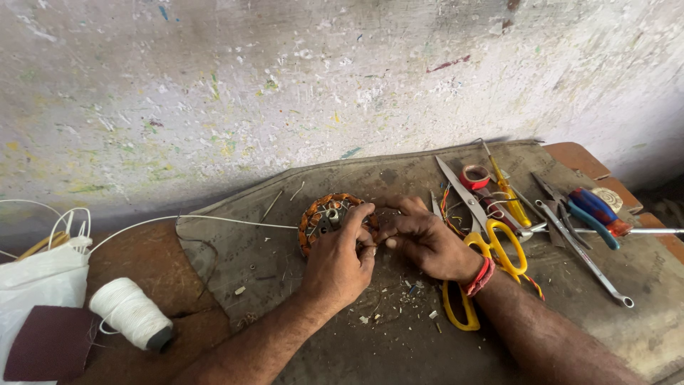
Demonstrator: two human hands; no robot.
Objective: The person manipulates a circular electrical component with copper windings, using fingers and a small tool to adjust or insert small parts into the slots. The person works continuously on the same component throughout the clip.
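Observation:
A round motor stator (322, 216) with copper-coloured windings lies on a worn grey mat (399, 342) against the wall. My left hand (340, 260) rests over its right side, fingers curled on the rim. My right hand (427, 242) meets it from the right, fingertips pinched together at the stator's edge; what they pinch is too small to tell. A white thread (214, 219) runs from the stator leftward. A red band sits on my right wrist.
Yellow-handled scissors (491, 246) lie just right of my right hand. Farther right are a red tape roll (474, 176), a yellow screwdriver (511, 196), pliers (591, 214) and a spanner (591, 260). A spool of white thread (132, 312) and a white bag (35, 281) sit at left.

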